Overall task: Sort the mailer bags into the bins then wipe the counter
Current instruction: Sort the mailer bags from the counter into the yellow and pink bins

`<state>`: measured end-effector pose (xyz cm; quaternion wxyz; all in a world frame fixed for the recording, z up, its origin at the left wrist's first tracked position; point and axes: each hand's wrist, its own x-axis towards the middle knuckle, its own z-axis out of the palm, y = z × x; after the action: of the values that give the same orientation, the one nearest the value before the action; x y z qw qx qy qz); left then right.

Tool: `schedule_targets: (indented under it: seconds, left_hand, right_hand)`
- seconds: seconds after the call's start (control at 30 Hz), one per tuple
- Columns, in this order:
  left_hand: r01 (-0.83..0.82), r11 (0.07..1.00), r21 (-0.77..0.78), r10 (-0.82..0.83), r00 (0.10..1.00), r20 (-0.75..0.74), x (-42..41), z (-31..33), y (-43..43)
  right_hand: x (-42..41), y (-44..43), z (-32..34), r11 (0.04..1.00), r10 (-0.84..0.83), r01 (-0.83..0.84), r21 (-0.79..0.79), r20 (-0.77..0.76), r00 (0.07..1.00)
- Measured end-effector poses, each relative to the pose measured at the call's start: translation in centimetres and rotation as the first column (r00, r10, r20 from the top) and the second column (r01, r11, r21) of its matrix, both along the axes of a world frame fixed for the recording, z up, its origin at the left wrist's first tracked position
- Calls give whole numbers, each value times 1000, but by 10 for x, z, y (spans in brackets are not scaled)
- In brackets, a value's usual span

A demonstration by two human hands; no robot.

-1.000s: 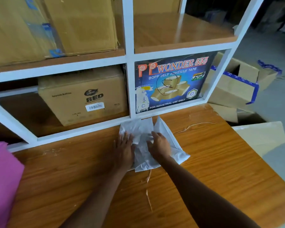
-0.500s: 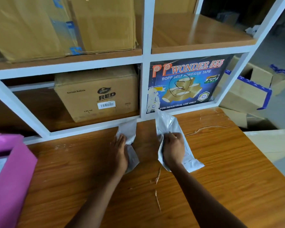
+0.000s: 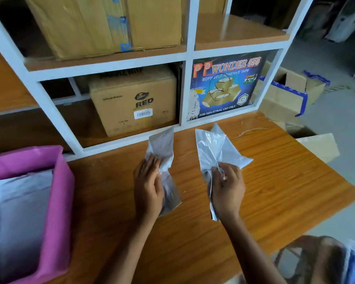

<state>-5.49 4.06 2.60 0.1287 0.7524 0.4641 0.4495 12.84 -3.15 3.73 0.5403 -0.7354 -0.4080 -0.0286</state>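
Each hand holds one mailer bag above the counter (image 3: pixel 285 191). The left hand (image 3: pixel 149 185) has its fingers curled round the middle of the small mailer bag (image 3: pixel 162 144); the bag's top end stands past the fingertips and its bottom end trails below the palm toward the wrist. The right hand (image 3: pixel 228 191) pinches the large mailer bag (image 3: pixel 211 146) at a crumpled neck, with the wide part fanning out beyond the fingers and a narrow tail hanging under the palm. The two bags are apart, with bare counter between the hands. A pink bin (image 3: pixel 57 191) stands well to the outside of the left hand and holds grey bags (image 3: pixel 19 212). No second bin is in view, so the place for the right hand's bag cannot be confirmed. Likely step: carry each bag to its bin by size. Hazards: the film looks thin and slick, and a grip on a bunched neck may let the large bag slide out during the carry. The shelf (image 3: pixel 131 138) lies just ahead of both sets of fingertips, so a raised bag end may catch on its edge. Crossing the arms could drop a bag in the wrong bin. Pale scraps (image 3: pixel 246 132) beyond the right hand remain for wiping; no cloth is visible.
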Motion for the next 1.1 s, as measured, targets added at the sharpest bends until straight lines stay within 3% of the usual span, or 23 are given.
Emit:
schedule_targets:
  seconds: [0.37,0.53,0.83,1.1]
  left_hand:
    - [-120,983,141,119,993,12,-119,28,-119]
    - [-187,961,202,200,979,-48,-192,48,-159]
    - [-369,876,310,415,904,-97,-354,93,-190]
    - [-509,815,276,548,832,-83,-507,102,-159]
  right_hand:
    - [-118,-109,16,981,191,-189,33,-83,978]
    - [-180,-129,36,953,299,-292,82,-103,949]
    - [-322,-125,71,823,561,-547,152,-73,825]
    - [-464,-70,94,756,646,-646,99,42,762]
